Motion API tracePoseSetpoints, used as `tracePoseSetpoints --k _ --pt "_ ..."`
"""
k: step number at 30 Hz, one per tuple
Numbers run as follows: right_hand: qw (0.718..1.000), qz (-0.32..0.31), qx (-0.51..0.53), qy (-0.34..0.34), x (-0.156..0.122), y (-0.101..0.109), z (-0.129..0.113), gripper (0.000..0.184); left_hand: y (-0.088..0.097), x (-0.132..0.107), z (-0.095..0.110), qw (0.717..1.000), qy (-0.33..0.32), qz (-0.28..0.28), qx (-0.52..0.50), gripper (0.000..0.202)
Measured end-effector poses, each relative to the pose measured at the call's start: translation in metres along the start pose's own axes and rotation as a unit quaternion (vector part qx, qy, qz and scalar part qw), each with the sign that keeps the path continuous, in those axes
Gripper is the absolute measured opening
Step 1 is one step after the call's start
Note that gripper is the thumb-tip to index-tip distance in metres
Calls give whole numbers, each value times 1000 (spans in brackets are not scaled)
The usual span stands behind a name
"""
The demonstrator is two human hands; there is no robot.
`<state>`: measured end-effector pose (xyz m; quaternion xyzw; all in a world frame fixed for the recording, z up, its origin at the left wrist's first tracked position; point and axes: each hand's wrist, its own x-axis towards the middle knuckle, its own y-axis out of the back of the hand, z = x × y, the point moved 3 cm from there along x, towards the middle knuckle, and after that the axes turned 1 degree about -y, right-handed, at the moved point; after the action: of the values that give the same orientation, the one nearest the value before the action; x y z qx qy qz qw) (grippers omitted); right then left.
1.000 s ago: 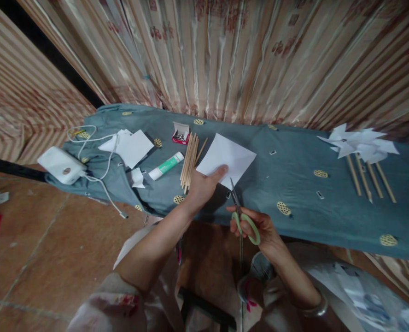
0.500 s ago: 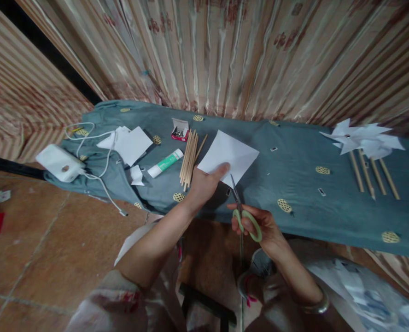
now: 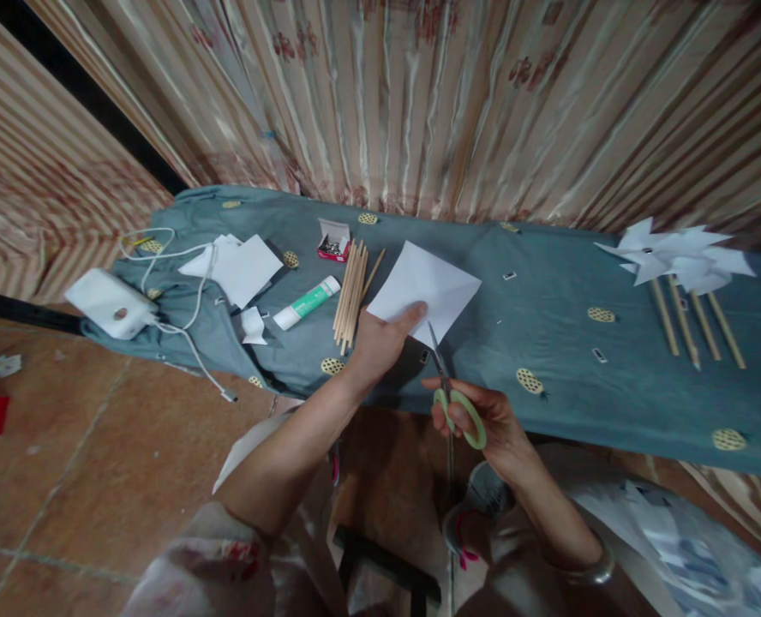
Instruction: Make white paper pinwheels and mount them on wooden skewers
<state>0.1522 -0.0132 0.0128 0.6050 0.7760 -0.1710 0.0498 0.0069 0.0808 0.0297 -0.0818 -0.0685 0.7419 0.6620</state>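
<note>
While the cloth-covered desk [image 3: 548, 343] carries everything, your left hand [image 3: 377, 343] is clamped on the near corner of the square white paper [image 3: 428, 287], thumb on top, close to the middle of the desk's front edge. A bundle of wooden sticks [image 3: 353, 296] lies just left of the paper. Your right hand [image 3: 483, 420], just off the front edge, is closed through the green handles of the scissors [image 3: 454, 398], blades pointing at the paper's near corner. The glue stick [image 3: 308, 302] lies left of the sticks.
</note>
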Motion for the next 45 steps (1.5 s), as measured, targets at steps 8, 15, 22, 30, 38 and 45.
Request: tracePoseSetpoints --k 8,15,22,30,38,45 --pt "1000 17 20 -16 -1 -2 -5 45 0 -1 1 1000 9 6 -9 44" --pt "998 29 46 -16 0 -2 -4 41 1 0 2 1000 14 13 -5 33" --pt "998 35 48 -22 -1 2 -2 36 -2 -1 1 997 65 -34 -15 20" --pt "999 37 18 -11 -2 5 -3 39 -5 -4 -2 996 80 -45 4 15" --pt "998 52 43 -11 -2 5 -4 36 -5 -4 -2 995 90 -40 0 16" --pt "998 54 37 -17 -1 6 -2 36 -6 -7 -3 993 102 -62 16 17"
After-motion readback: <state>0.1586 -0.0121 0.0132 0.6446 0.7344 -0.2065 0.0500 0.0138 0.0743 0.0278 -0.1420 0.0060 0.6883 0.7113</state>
